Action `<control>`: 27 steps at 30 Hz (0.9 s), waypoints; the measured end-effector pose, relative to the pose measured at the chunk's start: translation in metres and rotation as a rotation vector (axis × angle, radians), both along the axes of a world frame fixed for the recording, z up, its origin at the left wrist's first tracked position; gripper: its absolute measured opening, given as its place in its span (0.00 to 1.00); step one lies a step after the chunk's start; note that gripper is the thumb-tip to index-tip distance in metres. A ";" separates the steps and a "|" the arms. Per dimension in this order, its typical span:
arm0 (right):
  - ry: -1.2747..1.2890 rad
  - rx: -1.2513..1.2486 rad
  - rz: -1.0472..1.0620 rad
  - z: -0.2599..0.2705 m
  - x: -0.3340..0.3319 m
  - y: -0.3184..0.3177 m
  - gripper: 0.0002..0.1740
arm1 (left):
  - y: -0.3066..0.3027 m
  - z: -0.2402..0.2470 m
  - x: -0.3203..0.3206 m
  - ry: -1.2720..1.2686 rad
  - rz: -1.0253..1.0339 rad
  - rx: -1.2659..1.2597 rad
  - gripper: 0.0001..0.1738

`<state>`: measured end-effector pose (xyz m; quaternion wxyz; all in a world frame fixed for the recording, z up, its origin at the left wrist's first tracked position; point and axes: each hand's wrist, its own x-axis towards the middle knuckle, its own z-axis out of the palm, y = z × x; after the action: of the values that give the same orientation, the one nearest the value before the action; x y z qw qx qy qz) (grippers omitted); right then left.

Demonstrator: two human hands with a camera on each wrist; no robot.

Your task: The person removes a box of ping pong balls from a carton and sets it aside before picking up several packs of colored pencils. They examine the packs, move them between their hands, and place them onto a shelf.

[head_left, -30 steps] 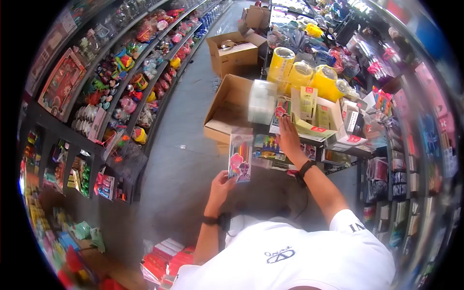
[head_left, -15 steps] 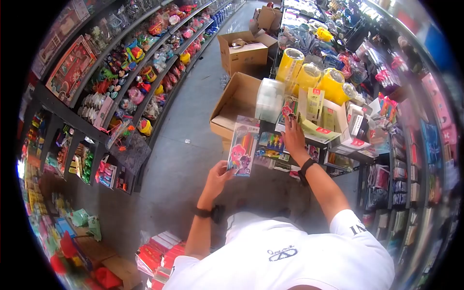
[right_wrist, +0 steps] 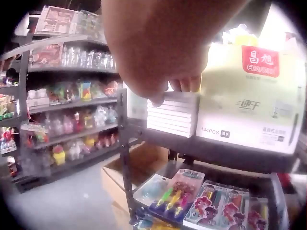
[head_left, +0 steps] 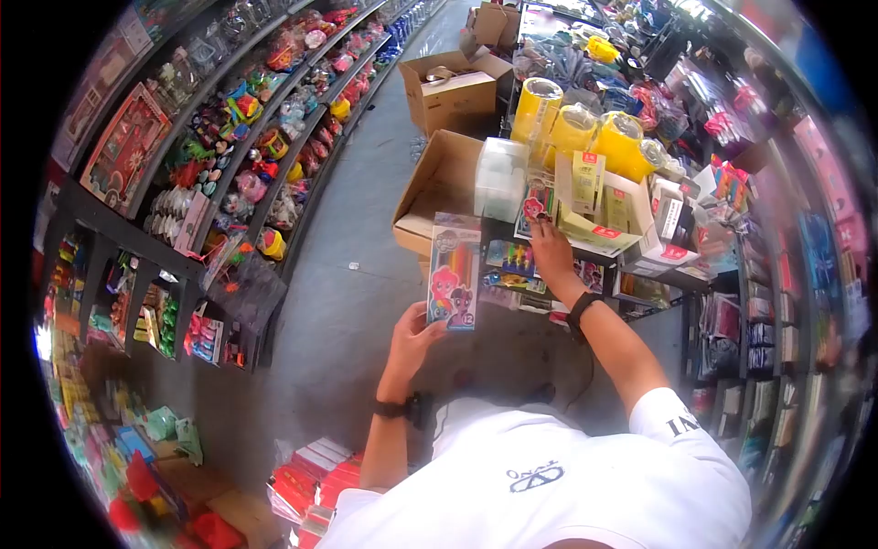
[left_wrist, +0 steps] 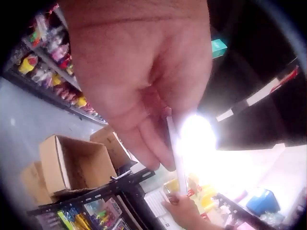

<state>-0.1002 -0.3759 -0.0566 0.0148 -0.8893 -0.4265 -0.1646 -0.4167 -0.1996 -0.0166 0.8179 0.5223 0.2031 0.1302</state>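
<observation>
My left hand [head_left: 416, 337] pinches a flat box of colored pencils [head_left: 455, 284] by its lower left corner and holds it upright in the air. Cartoon ponies and the number 12 mark its front. In the left wrist view, the left hand [left_wrist: 139, 86] has thumb and fingers on either side of the box, seen edge-on. My right hand [head_left: 553, 256] reaches forward to a stack of similar boxes [head_left: 536, 203] on the rack top. The right wrist view shows its fingertips resting on top of that stack [right_wrist: 169, 117], whose white edges face out.
Beside the stack stand an open pale yellow carton [right_wrist: 249, 100] and a translucent white package [head_left: 501, 178]. Yellow tape rolls [head_left: 574, 133] are behind. Hanging packs [right_wrist: 175, 194] fill the tier below. An open cardboard box [head_left: 434, 197] sits left of the rack; toy shelves [head_left: 247, 156] line the aisle.
The box in my left hand has risen slightly and come upright, facing me. My right hand stays at the stack on the rack, shifting only a little. The head view has swayed slightly.
</observation>
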 end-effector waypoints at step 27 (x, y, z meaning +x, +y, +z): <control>-0.080 0.065 0.042 -0.004 -0.007 -0.012 0.30 | 0.003 -0.011 -0.001 0.018 0.014 0.025 0.25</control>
<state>-0.1076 -0.3877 -0.0605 0.0303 -0.8718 -0.4399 -0.2136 -0.4175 -0.1963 -0.0272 0.8085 0.5324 0.2121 0.1338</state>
